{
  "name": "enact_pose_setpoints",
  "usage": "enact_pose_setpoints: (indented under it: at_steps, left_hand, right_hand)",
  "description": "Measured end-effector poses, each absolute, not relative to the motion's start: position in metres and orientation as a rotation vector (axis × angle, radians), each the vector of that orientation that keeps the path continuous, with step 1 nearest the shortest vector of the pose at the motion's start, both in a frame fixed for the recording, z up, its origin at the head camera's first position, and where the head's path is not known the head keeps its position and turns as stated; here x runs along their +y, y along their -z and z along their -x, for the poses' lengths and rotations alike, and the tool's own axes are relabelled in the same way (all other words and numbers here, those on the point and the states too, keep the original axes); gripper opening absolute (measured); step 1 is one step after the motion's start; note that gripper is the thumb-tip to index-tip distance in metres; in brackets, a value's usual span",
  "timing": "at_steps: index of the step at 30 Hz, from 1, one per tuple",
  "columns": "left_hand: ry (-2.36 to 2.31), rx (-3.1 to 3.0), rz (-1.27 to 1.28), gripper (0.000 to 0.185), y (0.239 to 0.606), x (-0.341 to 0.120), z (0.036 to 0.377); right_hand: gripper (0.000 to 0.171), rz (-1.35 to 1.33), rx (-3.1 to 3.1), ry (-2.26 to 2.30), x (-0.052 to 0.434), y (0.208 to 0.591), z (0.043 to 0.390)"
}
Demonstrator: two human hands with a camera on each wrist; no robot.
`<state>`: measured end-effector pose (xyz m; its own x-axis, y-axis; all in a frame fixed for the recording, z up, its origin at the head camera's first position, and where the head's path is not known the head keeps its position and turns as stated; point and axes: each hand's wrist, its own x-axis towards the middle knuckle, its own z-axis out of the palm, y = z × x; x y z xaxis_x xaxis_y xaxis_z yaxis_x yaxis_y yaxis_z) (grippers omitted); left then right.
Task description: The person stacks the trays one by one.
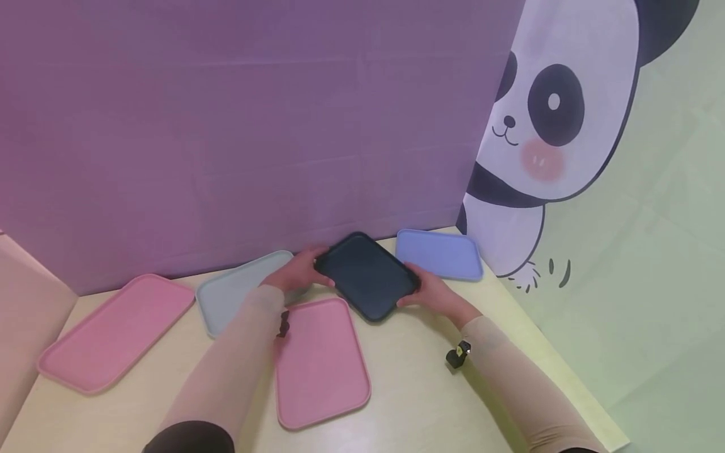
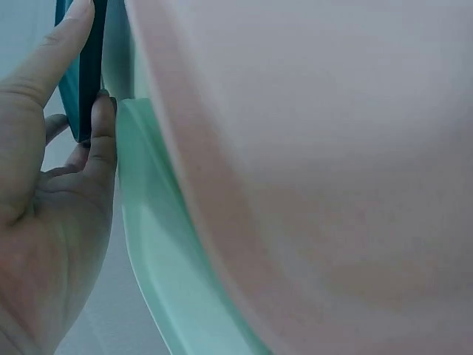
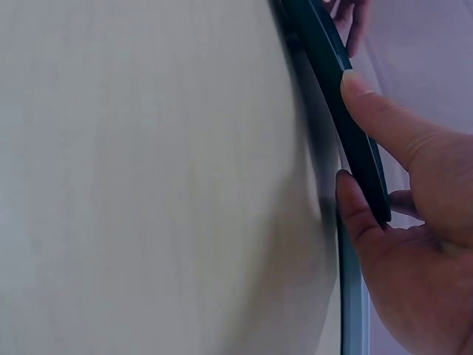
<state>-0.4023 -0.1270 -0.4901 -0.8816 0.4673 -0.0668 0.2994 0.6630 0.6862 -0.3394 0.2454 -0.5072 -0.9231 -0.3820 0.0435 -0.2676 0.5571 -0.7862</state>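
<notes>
Both hands hold a dark navy rectangular tray (image 1: 367,277) near the back wall, turned so a corner points toward the person. The left hand (image 1: 299,272) grips its left corner, and the left wrist view shows the thumb (image 2: 55,55) on one face with fingers around the edge. At the right corner, the right hand (image 1: 437,294) pinches the tray between thumb and fingers. In the right wrist view the dark tray (image 3: 340,103) is seen edge-on, tilted above the tabletop with a shadow beside it. A pink tray (image 1: 323,365) lies just in front of the left hand.
A light grey-blue tray (image 1: 226,294) lies partly under the left forearm. Another pink tray (image 1: 119,333) is at the far left. A periwinkle tray (image 1: 438,255) sits at the back right corner. A purple wall covering (image 1: 255,126) rises behind the pale table (image 1: 419,390); a panda-printed wall stands right.
</notes>
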Motion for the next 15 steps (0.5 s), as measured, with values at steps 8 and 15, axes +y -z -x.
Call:
enact_pose_setpoints:
  at_steps: [8, 15]
  left_hand:
    - [-1.222, 2.521, -0.611, 0.102, 0.491, -0.137, 0.404]
    - [-1.288, 2.481, -0.6, 0.095, 0.488, -0.144, 0.398]
  right_hand:
    - [0.098, 0.525, 2.585, 1.407, 0.244, 0.5, 0.338]
    - [0.097, 0.512, 2.477, 1.506, 0.243, 0.495, 0.334]
